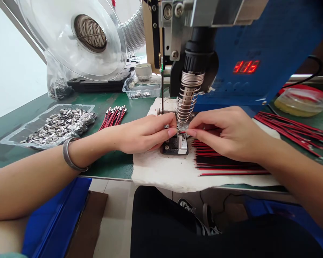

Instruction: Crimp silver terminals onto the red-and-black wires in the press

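Observation:
My left hand (145,133) and my right hand (226,130) meet fingertip to fingertip under the coiled tip (187,102) of a blue machine (258,46). Both hands are pinched shut. Between the tips a short red wire (182,132) shows, held by my right hand. What my left fingers pinch is too small to name. Just below sits a small black and metal fixture (174,146) on a white cloth (164,172). A bundle of red and black wires (220,161) lies under my right hand.
A clear bag of small metal parts (56,123) lies at left, a bunch of finished red wires (113,116) beside it. More red wires (293,130) lie at right. A clear reel (78,36), a small tray (141,87) and a plastic dish (304,100) stand behind. The display (246,67) glows red.

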### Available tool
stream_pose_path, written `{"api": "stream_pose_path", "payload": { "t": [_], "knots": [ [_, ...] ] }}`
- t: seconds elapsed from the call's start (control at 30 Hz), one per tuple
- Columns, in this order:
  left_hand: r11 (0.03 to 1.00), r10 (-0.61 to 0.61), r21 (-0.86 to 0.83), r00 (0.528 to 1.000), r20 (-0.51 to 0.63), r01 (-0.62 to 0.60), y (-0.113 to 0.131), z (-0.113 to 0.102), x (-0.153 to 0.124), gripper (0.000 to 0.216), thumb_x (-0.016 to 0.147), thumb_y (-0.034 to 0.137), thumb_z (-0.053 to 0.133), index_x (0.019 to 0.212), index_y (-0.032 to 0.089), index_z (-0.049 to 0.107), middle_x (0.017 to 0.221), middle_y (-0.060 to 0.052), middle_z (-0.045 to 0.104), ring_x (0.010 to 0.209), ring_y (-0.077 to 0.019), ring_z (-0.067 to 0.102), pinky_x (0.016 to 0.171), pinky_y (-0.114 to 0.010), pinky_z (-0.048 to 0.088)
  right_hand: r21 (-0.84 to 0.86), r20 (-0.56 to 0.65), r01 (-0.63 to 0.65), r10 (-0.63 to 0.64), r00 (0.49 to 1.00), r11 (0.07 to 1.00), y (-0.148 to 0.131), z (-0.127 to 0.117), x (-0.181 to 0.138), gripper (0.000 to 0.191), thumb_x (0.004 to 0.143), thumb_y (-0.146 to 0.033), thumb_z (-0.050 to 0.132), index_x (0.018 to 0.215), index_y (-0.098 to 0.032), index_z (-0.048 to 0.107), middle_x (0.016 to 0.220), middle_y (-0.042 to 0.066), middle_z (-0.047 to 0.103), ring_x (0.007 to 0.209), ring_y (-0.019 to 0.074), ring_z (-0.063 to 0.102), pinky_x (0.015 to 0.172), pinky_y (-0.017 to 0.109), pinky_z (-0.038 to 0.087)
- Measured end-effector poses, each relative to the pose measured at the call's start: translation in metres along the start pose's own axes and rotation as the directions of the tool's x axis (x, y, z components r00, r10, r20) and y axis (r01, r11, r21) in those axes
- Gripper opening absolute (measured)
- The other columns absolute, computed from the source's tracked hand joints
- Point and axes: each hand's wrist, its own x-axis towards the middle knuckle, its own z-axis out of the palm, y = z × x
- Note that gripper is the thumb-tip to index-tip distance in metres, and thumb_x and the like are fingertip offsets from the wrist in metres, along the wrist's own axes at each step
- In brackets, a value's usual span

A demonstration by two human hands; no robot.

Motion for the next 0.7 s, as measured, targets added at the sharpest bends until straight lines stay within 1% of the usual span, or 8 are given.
{"api": "stream_pose_path", "payload": {
  "t": [0.13, 0.37, 0.6, 0.7],
  "knots": [
    [0.999, -0.042, -0.020, 0.998, -0.053, 0.041, 0.0051, 0.0032, -0.0020, 0.031, 0.113, 0.041, 0.042, 0.086, 0.025, 0.040, 0.055, 0.007, 0.052, 0.052, -0.0141, 0.046, 0.061, -0.031, 0.039, 0.004, -0.017, -0.035, 0.035, 0.999, 0.999, -0.0050, 0.0009, -0.0004, 0.019, 0.099, -0.027, 0.062, 0.083, -0.023, 0.070, 0.064, -0.001, 0.066, 0.053, 0.0149, 0.051, 0.062, 0.034, 0.042],
    [0.999, -0.037, -0.017, 0.998, -0.046, 0.036, 0.0051, 0.0038, -0.0014, 0.032, 0.113, 0.039, 0.043, 0.084, 0.025, 0.041, 0.054, 0.007, 0.054, 0.053, -0.0142, 0.048, 0.064, -0.031, 0.039, -0.005, -0.036, -0.069, 0.069, 0.997, 0.998, -0.0077, 0.0025, -0.0007, 0.019, 0.099, -0.028, 0.063, 0.083, -0.023, 0.071, 0.066, -0.001, 0.069, 0.055, 0.0162, 0.056, 0.060, 0.034, 0.041],
    [1.000, -0.023, -0.003, 0.998, -0.053, 0.022, 0.0050, 0.0035, -0.0002, 0.032, 0.112, 0.035, 0.042, 0.082, 0.024, 0.042, 0.054, 0.007, 0.054, 0.053, -0.0135, 0.048, 0.065, -0.030, 0.040, -0.031, -0.042, -0.061, 0.060, 0.997, 0.998, -0.0095, 0.0017, -0.0015, 0.019, 0.099, -0.028, 0.062, 0.082, -0.024, 0.070, 0.063, -0.001, 0.067, 0.054, 0.0173, 0.054, 0.063, 0.035, 0.043],
    [1.000, -0.004, -0.013, 1.000, -0.029, 0.004, 0.0012, 0.0018, 0.0011, 0.032, 0.113, 0.037, 0.042, 0.084, 0.024, 0.042, 0.053, 0.008, 0.054, 0.051, -0.0132, 0.048, 0.064, -0.029, 0.041, -0.044, -0.030, -0.056, 0.055, 0.998, 0.997, -0.0091, 0.0020, -0.0019, 0.020, 0.100, -0.029, 0.061, 0.082, -0.024, 0.070, 0.061, -0.001, 0.066, 0.053, 0.0172, 0.054, 0.062, 0.035, 0.042]
  ]
}}
